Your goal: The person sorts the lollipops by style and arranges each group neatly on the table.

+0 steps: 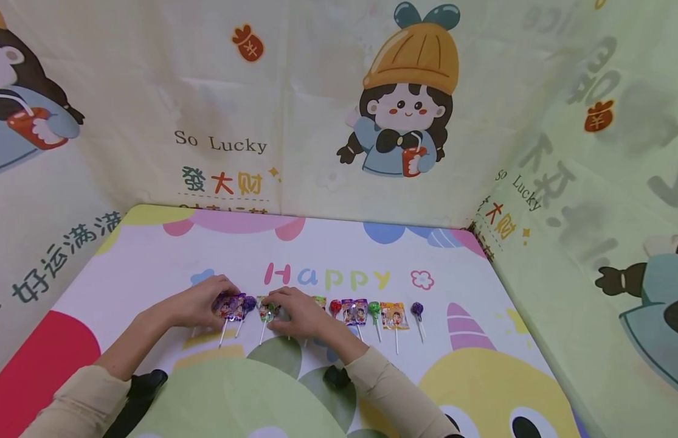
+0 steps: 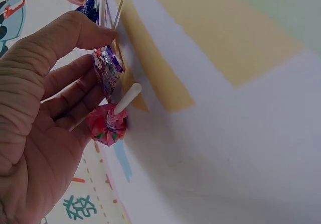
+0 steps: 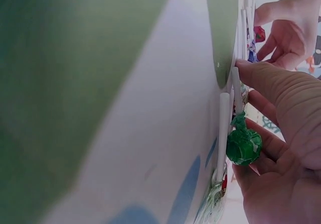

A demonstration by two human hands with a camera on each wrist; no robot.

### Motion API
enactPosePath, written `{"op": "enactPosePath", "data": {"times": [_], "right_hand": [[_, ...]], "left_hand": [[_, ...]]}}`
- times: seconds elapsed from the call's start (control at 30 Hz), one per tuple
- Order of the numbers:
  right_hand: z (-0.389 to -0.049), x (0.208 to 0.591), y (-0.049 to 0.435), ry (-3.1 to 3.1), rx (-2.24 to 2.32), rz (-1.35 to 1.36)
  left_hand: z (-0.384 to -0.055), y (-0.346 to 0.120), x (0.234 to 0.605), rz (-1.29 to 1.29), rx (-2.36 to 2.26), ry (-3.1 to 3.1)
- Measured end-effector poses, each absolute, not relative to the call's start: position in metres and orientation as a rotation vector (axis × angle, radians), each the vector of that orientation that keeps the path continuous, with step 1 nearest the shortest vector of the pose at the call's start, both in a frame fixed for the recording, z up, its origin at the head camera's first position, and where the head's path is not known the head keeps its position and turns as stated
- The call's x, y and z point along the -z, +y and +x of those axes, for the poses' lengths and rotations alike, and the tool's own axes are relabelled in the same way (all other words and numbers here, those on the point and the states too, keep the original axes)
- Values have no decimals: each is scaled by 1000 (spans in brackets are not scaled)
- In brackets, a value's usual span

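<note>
A row of lollipops lies on the printed table. My left hand [image 1: 199,304] holds a flat purple-wrapped lollipop [image 1: 229,307] between thumb and fingers at the row's left end. In the left wrist view, a pink-red ball lollipop [image 2: 108,126] sits under that palm. Just right of the held one is a dark purple ball lollipop [image 1: 249,303]. My right hand [image 1: 300,313] pinches a flat green-wrapped lollipop [image 1: 266,306], partly hidden by the fingers. Beneath the right palm, a green ball lollipop [image 3: 244,146] shows in the right wrist view.
Rightward the row continues with a red ball lollipop [image 1: 335,307], a purple flat one [image 1: 354,311], a green ball one [image 1: 374,310], an orange flat one [image 1: 394,316] and a purple ball one [image 1: 418,310]. Printed curtains [image 1: 311,121] surround the table [image 1: 207,255].
</note>
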State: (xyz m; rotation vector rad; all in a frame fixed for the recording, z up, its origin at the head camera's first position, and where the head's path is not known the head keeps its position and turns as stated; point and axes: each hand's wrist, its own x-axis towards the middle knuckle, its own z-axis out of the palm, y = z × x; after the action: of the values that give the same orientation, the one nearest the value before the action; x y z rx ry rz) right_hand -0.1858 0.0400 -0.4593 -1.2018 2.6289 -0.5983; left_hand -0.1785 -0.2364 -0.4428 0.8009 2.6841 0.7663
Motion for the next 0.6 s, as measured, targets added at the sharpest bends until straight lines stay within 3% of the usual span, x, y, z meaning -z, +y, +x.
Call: {"op": "enactPosePath", "data": {"times": [0.6], "right_hand": [[-186, 460, 41, 2611, 659, -1194]], "left_hand": [[-179, -236, 444, 790, -824, 2708]]}}
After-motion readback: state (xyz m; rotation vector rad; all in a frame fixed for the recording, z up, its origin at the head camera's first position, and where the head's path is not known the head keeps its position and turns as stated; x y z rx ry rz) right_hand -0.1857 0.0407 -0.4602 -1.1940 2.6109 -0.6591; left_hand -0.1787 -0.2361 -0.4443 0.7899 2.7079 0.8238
